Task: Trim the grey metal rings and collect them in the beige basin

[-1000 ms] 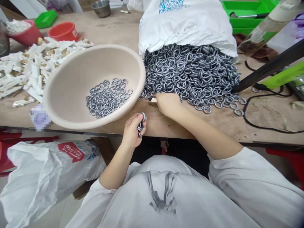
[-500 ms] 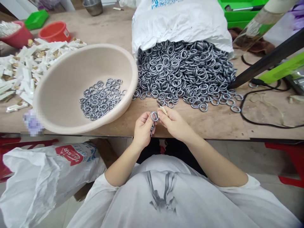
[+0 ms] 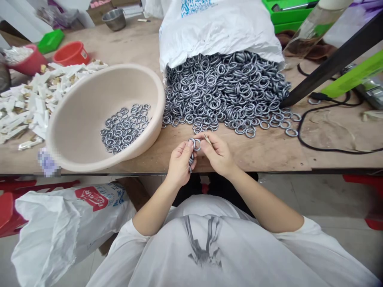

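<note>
My left hand (image 3: 179, 162) is closed around several grey rings (image 3: 191, 160), some of them stacked below the thumb. Between the two hands another grey ring (image 3: 197, 144) shows, touched by the fingertips of my right hand (image 3: 220, 154). That hand also pinches a thin, pale, pointed tool (image 3: 207, 139), whose exact kind I cannot make out. Just beyond my fingers lies a big heap of the same rings (image 3: 221, 93), spilling from a white woven sack (image 3: 215, 36). To the left stands a beige basin (image 3: 74, 115) with a smaller pile of rings (image 3: 124, 129) inside.
White strips (image 3: 38, 95) are heaped left of the basin, near a red bowl (image 3: 71, 54). A metal bowl (image 3: 114, 20) stands at the back. On the right are a slanting black bar (image 3: 329, 65) and a black cable (image 3: 317, 147). Another white sack (image 3: 48, 235) sits below the table.
The ring between my hands has turned and now shows beside another ring, nearer my right fingertips. The whole view has shifted slightly.
</note>
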Action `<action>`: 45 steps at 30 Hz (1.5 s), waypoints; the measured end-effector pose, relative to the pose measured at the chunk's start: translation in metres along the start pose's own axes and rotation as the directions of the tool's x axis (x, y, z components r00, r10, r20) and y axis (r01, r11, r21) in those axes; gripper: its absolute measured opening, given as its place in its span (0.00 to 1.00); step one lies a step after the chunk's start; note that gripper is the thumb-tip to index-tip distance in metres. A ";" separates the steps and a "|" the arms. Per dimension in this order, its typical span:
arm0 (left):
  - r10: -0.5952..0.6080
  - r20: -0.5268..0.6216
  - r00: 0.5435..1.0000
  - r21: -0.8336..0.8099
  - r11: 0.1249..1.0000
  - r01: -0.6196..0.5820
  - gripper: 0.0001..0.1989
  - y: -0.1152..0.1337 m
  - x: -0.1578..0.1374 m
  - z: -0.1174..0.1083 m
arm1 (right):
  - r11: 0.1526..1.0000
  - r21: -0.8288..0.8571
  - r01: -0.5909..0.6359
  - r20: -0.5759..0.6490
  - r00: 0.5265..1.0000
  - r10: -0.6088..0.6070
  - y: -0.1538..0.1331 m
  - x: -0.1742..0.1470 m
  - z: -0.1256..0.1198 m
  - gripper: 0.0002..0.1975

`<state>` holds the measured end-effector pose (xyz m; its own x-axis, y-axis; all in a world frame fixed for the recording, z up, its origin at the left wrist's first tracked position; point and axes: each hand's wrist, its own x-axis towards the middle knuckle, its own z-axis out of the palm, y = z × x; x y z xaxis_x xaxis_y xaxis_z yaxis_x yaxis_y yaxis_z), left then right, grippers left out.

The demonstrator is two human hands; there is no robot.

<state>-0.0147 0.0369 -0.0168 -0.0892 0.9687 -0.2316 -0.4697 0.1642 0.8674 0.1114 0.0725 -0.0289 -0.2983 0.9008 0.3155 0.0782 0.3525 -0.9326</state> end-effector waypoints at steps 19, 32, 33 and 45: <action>-0.180 0.053 0.982 -0.121 0.975 0.186 0.15 0.011 -0.007 -0.005 | 0.923 -0.369 0.107 0.159 0.986 -0.051 -0.024 -0.005 -0.015 0.23; -0.236 0.079 0.968 -0.130 0.961 0.245 0.15 0.013 -0.010 -0.004 | 0.850 -0.493 0.188 0.208 0.974 -0.094 -0.022 -0.008 -0.009 0.25; -0.233 0.094 0.968 -0.121 0.962 0.244 0.16 0.014 -0.011 -0.003 | 0.855 -0.497 0.148 0.186 0.981 -0.061 -0.019 -0.005 -0.012 0.25; -0.153 0.002 0.988 -0.101 0.983 0.153 0.17 0.008 -0.006 -0.009 | 0.964 -0.231 -0.131 0.145 0.975 0.167 -0.018 0.014 -0.005 0.17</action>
<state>-0.0261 0.0306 -0.0126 -0.0147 0.9324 -0.3611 -0.5644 0.2904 0.7728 0.1106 0.0803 -0.0070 -0.4160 0.9005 0.1267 0.3338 0.2807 -0.8999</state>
